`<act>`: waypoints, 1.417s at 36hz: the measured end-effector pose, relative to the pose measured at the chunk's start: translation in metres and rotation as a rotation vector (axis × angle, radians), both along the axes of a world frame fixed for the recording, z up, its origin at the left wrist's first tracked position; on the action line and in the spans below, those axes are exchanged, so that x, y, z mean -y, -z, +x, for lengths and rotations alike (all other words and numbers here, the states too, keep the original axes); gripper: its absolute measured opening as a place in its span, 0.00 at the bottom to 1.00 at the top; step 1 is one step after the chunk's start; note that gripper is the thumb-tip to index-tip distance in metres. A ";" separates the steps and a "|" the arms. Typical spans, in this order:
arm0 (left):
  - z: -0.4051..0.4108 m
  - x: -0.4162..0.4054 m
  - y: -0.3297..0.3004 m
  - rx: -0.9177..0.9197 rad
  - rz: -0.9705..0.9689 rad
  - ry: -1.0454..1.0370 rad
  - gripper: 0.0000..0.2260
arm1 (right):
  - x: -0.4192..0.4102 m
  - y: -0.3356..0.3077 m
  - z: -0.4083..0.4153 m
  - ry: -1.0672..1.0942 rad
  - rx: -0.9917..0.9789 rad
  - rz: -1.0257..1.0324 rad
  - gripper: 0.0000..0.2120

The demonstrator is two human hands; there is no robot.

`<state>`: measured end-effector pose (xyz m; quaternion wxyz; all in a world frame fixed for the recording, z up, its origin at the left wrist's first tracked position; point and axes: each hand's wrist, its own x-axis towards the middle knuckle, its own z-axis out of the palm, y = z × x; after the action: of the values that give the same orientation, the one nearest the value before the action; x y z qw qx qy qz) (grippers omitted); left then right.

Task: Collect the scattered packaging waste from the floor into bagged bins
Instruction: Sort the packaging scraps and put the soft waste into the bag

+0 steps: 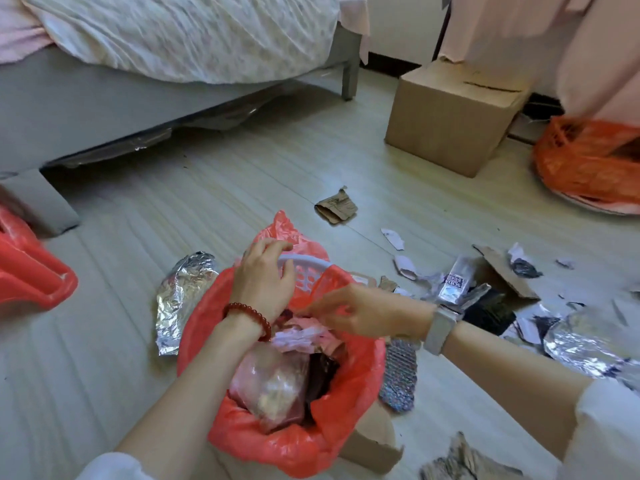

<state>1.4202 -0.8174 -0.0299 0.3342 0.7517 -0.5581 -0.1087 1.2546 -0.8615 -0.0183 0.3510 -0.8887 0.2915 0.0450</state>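
A small white basket bin (304,268) lined with a red plastic bag (263,441) stands on the floor in front of me, stuffed with plastic wrap and paper. My left hand (266,278) hovers at the bin's far rim with fingers curled, touching the bag edge. My right hand (360,313) reaches over the opening and pinches the red bag edge near the crumpled waste. Scattered waste lies to the right: paper scraps (405,265), a silver sachet (453,282), cardboard pieces (509,275). Crumpled foil (180,296) lies left of the bin.
A second red-bagged bin (588,164) stands at far right, and a third red bag (31,271) at the left edge. A closed cardboard box (450,119) sits behind. A grey bed frame (104,98) fills the upper left. A torn brown paper (336,207) lies mid-floor.
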 end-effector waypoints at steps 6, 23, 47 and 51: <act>-0.106 0.052 -0.022 -0.001 -0.046 0.262 0.11 | 0.024 -0.028 -0.116 0.334 0.042 -0.057 0.13; -0.453 0.049 0.072 0.118 0.445 1.010 0.16 | -0.070 0.071 -0.498 1.363 0.137 0.033 0.11; -0.595 -0.051 0.188 0.061 0.471 1.030 0.23 | -0.204 0.202 -0.594 1.925 0.460 0.137 0.26; -0.582 -0.009 0.150 -0.048 0.473 1.197 0.24 | -0.184 0.177 -0.599 1.780 0.272 -0.173 0.47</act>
<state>0.8378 -0.8087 -0.1803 0.0534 0.3608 -0.8344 -0.4133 0.6557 -0.6777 -0.1958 0.2195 -0.3557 0.8294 -0.3707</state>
